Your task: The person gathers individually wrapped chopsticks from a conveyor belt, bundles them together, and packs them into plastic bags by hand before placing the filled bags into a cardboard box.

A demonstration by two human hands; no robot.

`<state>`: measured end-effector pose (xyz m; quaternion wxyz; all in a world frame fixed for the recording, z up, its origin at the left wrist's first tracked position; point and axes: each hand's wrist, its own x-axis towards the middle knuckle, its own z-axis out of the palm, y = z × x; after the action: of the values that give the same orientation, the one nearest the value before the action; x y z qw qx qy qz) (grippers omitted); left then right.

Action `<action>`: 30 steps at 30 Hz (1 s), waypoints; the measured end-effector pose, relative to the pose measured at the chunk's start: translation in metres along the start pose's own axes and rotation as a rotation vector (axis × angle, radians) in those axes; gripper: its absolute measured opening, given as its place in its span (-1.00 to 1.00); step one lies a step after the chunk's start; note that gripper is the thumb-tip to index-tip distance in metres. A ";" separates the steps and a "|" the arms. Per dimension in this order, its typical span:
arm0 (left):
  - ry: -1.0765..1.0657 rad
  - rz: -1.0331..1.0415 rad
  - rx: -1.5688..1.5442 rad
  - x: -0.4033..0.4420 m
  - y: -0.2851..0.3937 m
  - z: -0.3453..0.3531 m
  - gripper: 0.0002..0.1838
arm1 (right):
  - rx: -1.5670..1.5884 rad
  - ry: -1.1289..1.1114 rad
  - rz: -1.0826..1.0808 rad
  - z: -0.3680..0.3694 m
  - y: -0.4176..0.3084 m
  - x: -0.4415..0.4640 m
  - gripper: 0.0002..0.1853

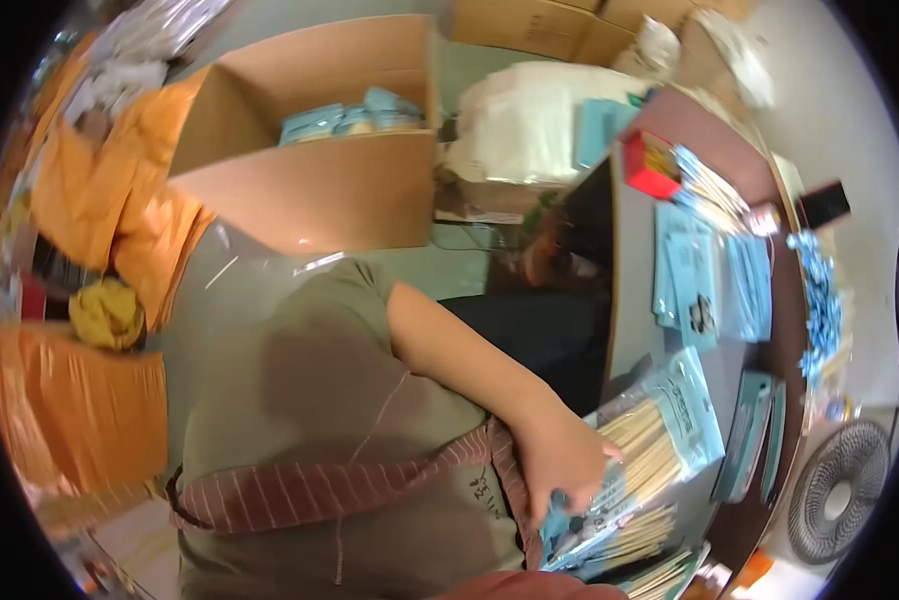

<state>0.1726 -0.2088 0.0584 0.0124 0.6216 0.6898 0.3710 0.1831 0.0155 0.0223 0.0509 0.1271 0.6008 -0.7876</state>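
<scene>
My left hand, at the end of a bare forearm, is closed at the near end of a clear packet of wooden sticks. The packet has a light-blue printed header and lies tilted over the table edge. My fingers point toward the bottom of the view, with the thumb near the apron strap. Beside the packet are more bundles of sticks, partly cut off below. My right hand does not show.
Blue packets, a red box and loose sticks lie on the table. A fan stands beyond. An open carton holds blue packets; orange bags are at the left.
</scene>
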 end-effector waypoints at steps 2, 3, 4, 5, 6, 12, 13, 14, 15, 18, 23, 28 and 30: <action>0.248 0.066 -0.116 -0.008 -0.006 0.006 -0.45 | -0.041 -0.071 -0.001 0.016 -0.004 -0.003 -0.33; 0.692 -0.188 -0.092 -0.013 -0.016 0.006 -0.28 | -0.055 -0.093 0.006 0.030 -0.006 -0.001 -0.33; 1.127 -0.451 -0.070 -0.016 -0.028 0.007 -0.10 | -0.060 -0.116 0.012 0.045 -0.006 0.000 -0.33; 1.045 -0.689 -0.227 -0.028 -0.033 0.006 0.09 | -0.058 -0.146 0.015 0.060 -0.005 -0.002 -0.32; 0.920 -0.784 -0.650 -0.036 -0.042 0.003 0.06 | -0.064 -0.185 0.026 0.079 -0.004 0.001 -0.32; 0.748 -0.627 -1.365 -0.118 -0.037 -0.047 -0.16 | -0.129 -0.465 0.164 0.217 0.005 0.028 -0.31; 0.902 -0.570 -1.301 -0.146 -0.025 -0.065 -0.21 | -0.135 -0.529 0.189 0.244 0.009 0.031 -0.30; 0.998 -0.540 -1.271 -0.178 -0.014 -0.083 -0.23 | -0.142 -0.600 0.222 0.272 0.015 0.034 -0.30; 1.099 -0.507 -1.237 -0.212 0.000 -0.099 -0.26 | -0.148 -0.673 0.255 0.301 0.023 0.036 -0.30; 1.402 -0.697 -1.096 -0.323 0.057 -0.136 -0.40 | -0.168 -0.917 0.407 0.393 0.056 0.040 -0.28; 1.871 -0.912 -1.102 -0.499 0.119 -0.147 -0.56 | -0.066 -1.301 0.763 0.547 0.152 0.032 -0.26; 1.857 -1.201 -1.195 -0.703 0.080 -0.090 -0.56 | -0.019 -1.205 0.826 0.581 0.191 0.045 -0.26; 1.789 -1.500 -1.256 -0.798 0.040 -0.008 -0.55 | 0.012 -1.209 0.803 0.553 0.171 0.063 -0.24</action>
<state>0.3840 -0.9065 -0.2693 0.0408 -0.4761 0.3462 0.8074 0.0857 -0.5576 -0.0176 0.6589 -0.1195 0.3703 -0.6437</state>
